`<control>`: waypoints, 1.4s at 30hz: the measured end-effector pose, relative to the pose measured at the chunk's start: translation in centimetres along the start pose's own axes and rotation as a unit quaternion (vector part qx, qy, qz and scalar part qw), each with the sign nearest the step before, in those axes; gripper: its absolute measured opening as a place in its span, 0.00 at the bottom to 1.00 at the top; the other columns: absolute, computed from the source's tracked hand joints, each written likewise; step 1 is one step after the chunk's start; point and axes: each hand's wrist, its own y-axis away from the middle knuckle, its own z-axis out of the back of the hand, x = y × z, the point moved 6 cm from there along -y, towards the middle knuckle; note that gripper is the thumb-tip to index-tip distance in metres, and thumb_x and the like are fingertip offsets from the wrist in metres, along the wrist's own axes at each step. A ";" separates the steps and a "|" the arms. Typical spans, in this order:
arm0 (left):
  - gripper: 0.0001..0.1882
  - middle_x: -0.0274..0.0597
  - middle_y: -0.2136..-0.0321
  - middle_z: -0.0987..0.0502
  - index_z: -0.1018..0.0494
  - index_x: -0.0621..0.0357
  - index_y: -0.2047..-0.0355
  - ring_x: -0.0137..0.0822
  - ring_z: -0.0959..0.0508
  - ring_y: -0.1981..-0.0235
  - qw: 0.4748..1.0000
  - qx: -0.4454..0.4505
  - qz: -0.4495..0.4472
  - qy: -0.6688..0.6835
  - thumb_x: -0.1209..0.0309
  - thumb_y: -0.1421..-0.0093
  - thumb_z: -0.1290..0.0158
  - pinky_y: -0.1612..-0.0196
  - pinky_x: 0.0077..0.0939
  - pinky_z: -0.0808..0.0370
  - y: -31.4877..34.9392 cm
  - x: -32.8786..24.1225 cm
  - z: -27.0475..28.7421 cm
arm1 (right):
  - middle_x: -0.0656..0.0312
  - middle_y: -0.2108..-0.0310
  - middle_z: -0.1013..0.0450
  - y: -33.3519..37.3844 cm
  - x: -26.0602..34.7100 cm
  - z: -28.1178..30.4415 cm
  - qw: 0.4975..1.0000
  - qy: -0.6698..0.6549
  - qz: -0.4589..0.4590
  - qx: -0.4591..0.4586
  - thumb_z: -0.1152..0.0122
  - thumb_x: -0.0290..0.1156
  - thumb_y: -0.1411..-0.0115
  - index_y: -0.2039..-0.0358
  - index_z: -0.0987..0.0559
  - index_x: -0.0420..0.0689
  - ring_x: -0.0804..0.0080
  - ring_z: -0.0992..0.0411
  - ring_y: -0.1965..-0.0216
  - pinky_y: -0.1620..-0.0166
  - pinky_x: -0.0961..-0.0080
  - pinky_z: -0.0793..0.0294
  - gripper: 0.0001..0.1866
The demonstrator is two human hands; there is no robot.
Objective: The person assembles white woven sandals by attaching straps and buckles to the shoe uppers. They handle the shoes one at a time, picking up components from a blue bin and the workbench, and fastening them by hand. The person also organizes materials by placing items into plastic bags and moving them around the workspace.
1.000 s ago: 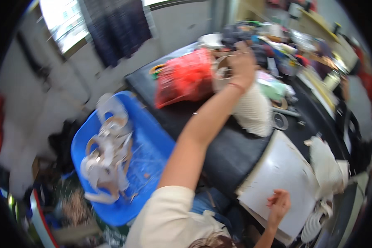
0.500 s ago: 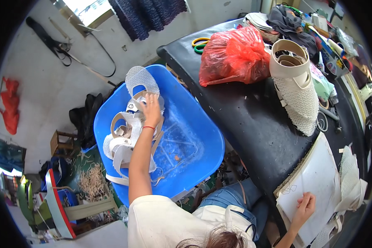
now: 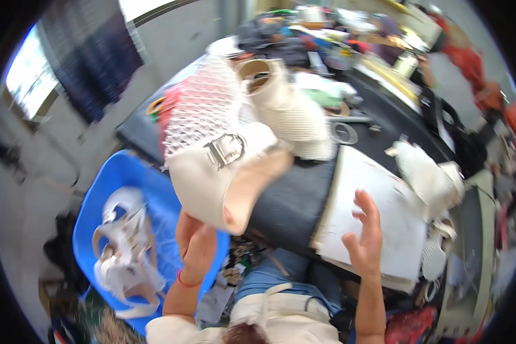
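Note:
A cream shoe upper (image 3: 203,172) with a white mesh part and a metal ornament on its strap is raised in front of me. My left hand (image 3: 198,243) grips its lower edge, the fingers partly hidden behind the strap. My right hand (image 3: 365,235) is above the white board (image 3: 372,212), fingers apart and holding nothing. Behind the raised upper, a stack of cream uppers (image 3: 298,114) lies on the black table (image 3: 281,200). More white uppers (image 3: 129,252) are in the blue tub (image 3: 89,215) at the left.
Farther white mesh pieces (image 3: 424,178) lie right of the board. A red plastic bag (image 3: 172,106) is mostly hidden behind the raised upper, beside scissor handles (image 3: 155,107). Tools and clutter crowd the table's far end. A dark curtain (image 3: 92,57) hangs at the upper left.
My left hand has come out of the blue tub with a shoe upper and moved right, over the table edge. My right hand has risen and spread its fingers. The view has turned right.

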 end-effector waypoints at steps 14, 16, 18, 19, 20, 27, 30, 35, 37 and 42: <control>0.23 0.52 0.53 0.34 0.34 0.67 0.52 0.46 0.30 0.54 0.848 0.244 -0.172 -0.439 0.80 0.52 0.55 0.45 0.38 0.36 5.3 5.7 -16.2 | 0.42 0.43 0.46 7.9 -9.7 13.1 0.868 -0.206 -0.133 -0.432 0.48 0.24 0.40 0.38 0.55 0.39 0.66 0.30 0.54 0.53 0.75 0.31 0.35; 0.23 0.54 0.52 0.34 0.33 0.66 0.52 0.48 0.32 0.51 0.747 0.348 -0.330 -0.461 0.81 0.52 0.54 0.43 0.39 0.39 6.4 4.1 -18.2 | 0.47 0.47 0.38 7.7 -9.2 12.6 0.857 -0.251 -0.122 -0.434 0.48 0.24 0.40 0.39 0.52 0.40 0.69 0.30 0.55 0.54 0.75 0.30 0.33; 0.20 0.52 0.50 0.34 0.30 0.64 0.54 0.48 0.34 0.48 0.729 0.439 -0.314 -0.422 0.74 0.48 0.48 0.44 0.40 0.38 8.7 4.4 -21.1 | 0.49 0.55 0.31 8.0 -10.1 11.9 0.867 -0.244 -0.129 -0.415 0.48 0.25 0.40 0.42 0.43 0.38 0.70 0.29 0.57 0.55 0.76 0.30 0.26; 0.20 0.51 0.50 0.33 0.30 0.64 0.54 0.47 0.34 0.48 0.719 0.471 -0.287 -0.422 0.72 0.48 0.47 0.44 0.40 0.38 9.6 4.8 -22.6 | 0.50 0.59 0.28 8.2 -10.3 11.9 0.873 -0.237 -0.130 -0.405 0.48 0.26 0.40 0.44 0.39 0.36 0.70 0.28 0.58 0.55 0.76 0.30 0.24; 0.20 0.50 0.50 0.32 0.30 0.63 0.54 0.47 0.34 0.47 0.709 0.504 -0.258 -0.421 0.70 0.48 0.46 0.44 0.40 0.37 10.4 5.3 -23.6 | 0.52 0.60 0.27 8.7 -10.3 11.8 0.900 -0.180 -0.156 -0.365 0.47 0.26 0.40 0.47 0.36 0.36 0.71 0.28 0.59 0.56 0.77 0.30 0.21; 0.20 0.40 0.69 0.29 0.29 0.64 0.55 0.32 0.28 0.68 0.574 0.533 -0.394 -0.482 0.69 0.48 0.48 0.71 0.19 0.34 13.8 7.7 -27.1 | 0.60 0.64 0.26 9.9 -9.9 12.6 0.936 -0.102 -0.232 -0.244 0.43 0.28 0.42 0.56 0.27 0.37 0.79 0.28 0.65 0.63 0.82 0.29 0.14; 0.23 0.37 0.75 0.33 0.31 0.65 0.53 0.32 0.30 0.73 0.573 0.530 -0.325 -0.534 0.70 0.50 0.47 0.74 0.21 0.36 11.4 8.5 -27.7 | 0.60 0.62 0.28 9.6 -10.3 12.3 0.924 -0.243 -0.188 -0.229 0.43 0.26 0.43 0.54 0.28 0.37 0.78 0.28 0.65 0.64 0.83 0.28 0.16; 0.25 0.40 0.73 0.32 0.32 0.65 0.53 0.34 0.29 0.73 0.575 0.495 -0.305 -0.576 0.71 0.54 0.45 0.75 0.23 0.33 8.8 9.7 -26.9 | 0.60 0.57 0.30 7.9 -9.6 9.9 0.884 -0.408 -0.166 -0.158 0.44 0.23 0.43 0.53 0.30 0.36 0.77 0.28 0.65 0.65 0.82 0.27 0.16; 0.23 0.41 0.71 0.31 0.31 0.65 0.56 0.36 0.29 0.72 0.562 0.505 -0.271 -0.597 0.73 0.54 0.45 0.74 0.24 0.32 7.8 10.8 -26.0 | 0.59 0.59 0.29 7.7 -9.9 8.9 0.905 -0.359 -0.196 -0.118 0.48 0.21 0.42 0.52 0.31 0.37 0.77 0.28 0.66 0.65 0.82 0.28 0.16; 0.13 0.44 0.68 0.31 0.31 0.62 0.63 0.39 0.26 0.70 0.678 0.488 -0.197 -0.513 0.80 0.51 0.49 0.71 0.30 0.28 5.9 11.0 -23.3 | 0.56 0.61 0.28 7.0 -9.5 6.7 0.923 -0.322 -0.201 -0.059 0.50 0.25 0.39 0.56 0.30 0.38 0.76 0.27 0.70 0.70 0.82 0.28 0.11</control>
